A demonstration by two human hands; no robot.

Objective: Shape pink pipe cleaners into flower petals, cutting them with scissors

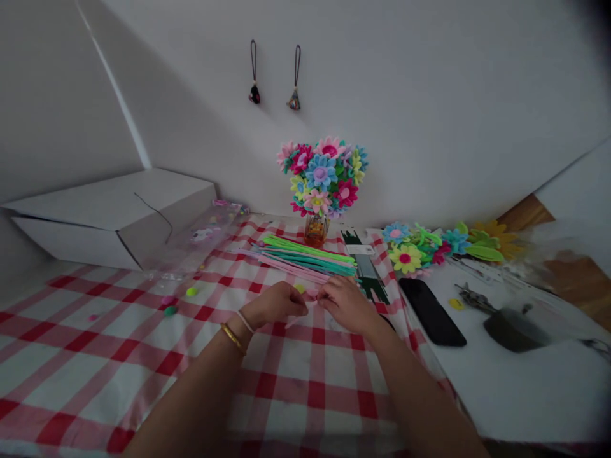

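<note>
Both hands meet above the checked cloth [267, 385] at the middle of the view. My left hand [282, 301] has its fingers pinched on a thin pink piece [311, 296], probably a pipe cleaner. On the other side, my right hand [344, 303] is closed on the same pink piece, its fingertips close to the left ones. Just behind them lies a bundle of green, teal and pink pipe cleaners [305, 259]. A small yellow pom-pom [300, 288] rests between the hands and the bundle. The ends of the pink piece are hard to make out.
Behind stands a glass vase [316, 229] of fuzzy flowers [321, 172]. At left are a white box [114, 216], a clear bag [200, 236] and loose pom-poms [191, 291]. To the right lie a phone [432, 312], more fuzzy flowers [405, 257] and a dark pouch [515, 329].
</note>
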